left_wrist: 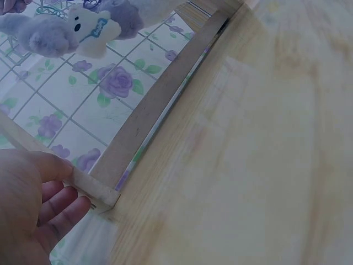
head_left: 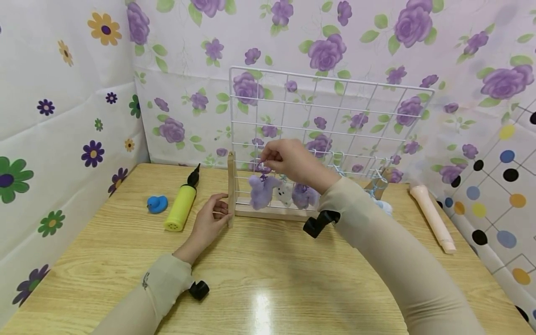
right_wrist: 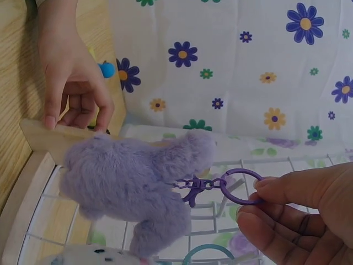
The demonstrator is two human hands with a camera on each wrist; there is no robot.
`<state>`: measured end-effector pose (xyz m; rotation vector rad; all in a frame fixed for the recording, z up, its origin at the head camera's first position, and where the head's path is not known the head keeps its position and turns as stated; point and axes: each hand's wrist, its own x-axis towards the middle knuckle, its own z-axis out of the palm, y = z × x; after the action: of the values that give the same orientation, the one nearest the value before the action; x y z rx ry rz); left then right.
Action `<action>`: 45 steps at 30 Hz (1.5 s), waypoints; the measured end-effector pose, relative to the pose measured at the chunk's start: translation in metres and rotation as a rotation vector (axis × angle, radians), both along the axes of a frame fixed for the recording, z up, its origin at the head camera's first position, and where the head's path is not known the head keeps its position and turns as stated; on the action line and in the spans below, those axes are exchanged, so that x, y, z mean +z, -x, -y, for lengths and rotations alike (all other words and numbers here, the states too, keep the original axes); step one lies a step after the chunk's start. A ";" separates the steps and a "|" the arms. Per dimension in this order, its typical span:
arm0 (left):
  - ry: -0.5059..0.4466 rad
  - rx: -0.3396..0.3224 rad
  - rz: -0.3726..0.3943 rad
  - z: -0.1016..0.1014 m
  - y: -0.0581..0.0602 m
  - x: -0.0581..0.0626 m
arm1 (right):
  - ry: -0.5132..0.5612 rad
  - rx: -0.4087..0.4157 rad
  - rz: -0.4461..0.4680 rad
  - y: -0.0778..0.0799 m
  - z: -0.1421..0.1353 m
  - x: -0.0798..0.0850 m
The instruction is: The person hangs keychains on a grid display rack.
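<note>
My right hand [head_left: 289, 158] pinches the purple key ring [right_wrist: 223, 187] of a fluffy purple plush keychain [right_wrist: 121, 171] between thumb and fingertips. The plush hangs from a purple clasp [right_wrist: 194, 190], in front of the left part of a white wire grid rack [head_left: 331, 78]. Low at the rack's left end, my left hand [head_left: 209, 221] grips the wooden side piece [head_left: 231, 186], thumb on one face and fingers on the other. Beside the held plush hang a white bear plush [left_wrist: 88, 33] and another purple plush [head_left: 303, 196].
A wooden base bar [head_left: 274, 213] runs under the grid. To the left lie a blue rubber duck [head_left: 157, 204] and a yellow hand pump [head_left: 181, 207] with a black nozzle. Blue plush keychains [head_left: 382, 205] hang farther right, and a pale pink tube [head_left: 433, 218] lies at the right edge.
</note>
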<state>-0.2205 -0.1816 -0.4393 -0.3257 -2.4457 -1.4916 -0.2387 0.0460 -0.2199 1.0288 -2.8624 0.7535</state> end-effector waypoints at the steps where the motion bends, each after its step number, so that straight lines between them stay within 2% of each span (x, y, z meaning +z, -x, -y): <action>1: -0.002 0.000 0.000 0.000 0.000 0.000 | -0.005 -0.003 -0.001 0.001 0.000 0.000; 10: 0.004 0.001 0.012 0.000 -0.001 -0.001 | -0.093 -0.019 -0.026 0.007 0.004 -0.003; 20: 0.005 -0.004 0.006 -0.001 -0.003 0.000 | -0.139 -0.023 -0.046 0.010 0.008 -0.008; 33: 0.006 -0.007 -0.003 0.000 -0.001 -0.001 | -0.151 -0.036 -0.033 0.009 0.011 -0.008; 45: -0.002 -0.006 0.011 0.000 0.000 0.000 | -0.144 -0.026 -0.058 0.008 0.012 -0.006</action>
<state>-0.2200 -0.1820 -0.4397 -0.3255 -2.4540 -1.5017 -0.2466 0.0344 -0.2263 1.0076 -2.9092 0.5137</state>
